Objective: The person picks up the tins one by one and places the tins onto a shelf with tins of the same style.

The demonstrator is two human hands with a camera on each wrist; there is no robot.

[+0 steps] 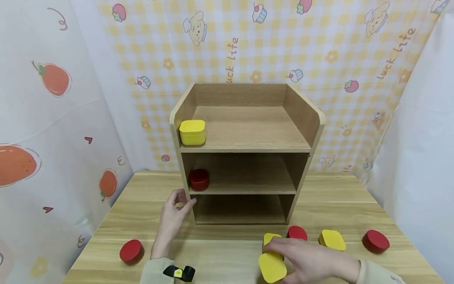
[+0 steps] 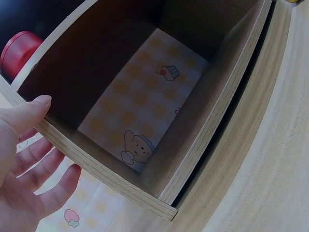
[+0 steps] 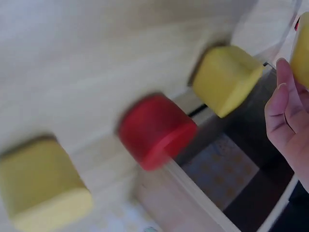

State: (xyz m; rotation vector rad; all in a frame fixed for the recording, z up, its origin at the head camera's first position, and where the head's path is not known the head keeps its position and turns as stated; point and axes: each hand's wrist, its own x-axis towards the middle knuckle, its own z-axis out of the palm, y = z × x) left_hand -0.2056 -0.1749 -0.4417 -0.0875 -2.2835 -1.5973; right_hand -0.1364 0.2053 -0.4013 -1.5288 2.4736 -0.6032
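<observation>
My left hand [image 1: 173,215] grips the left side panel of a small wooden shelf [image 1: 244,150]. Its thumb lies over the front edge and its fingers are on the outer side, as the left wrist view shows. In my right hand [image 1: 305,258] is a yellow rounded-square box [image 1: 272,267], held above the table in front of the shelf. Just behind it stands another yellow box [image 1: 271,238], partly hidden by the hand. A yellow box [image 1: 192,133] sits at the left of the top shelf board, and a round red box [image 1: 199,180] at the left of the middle one.
Right of the right hand's box are a red round box [image 1: 297,232], a yellow box [image 1: 332,240] and another red one [image 1: 376,241]. One more red box [image 1: 132,251] lies on the wooden table [image 1: 110,240] at left. Patterned cloth [image 1: 230,47] hangs behind.
</observation>
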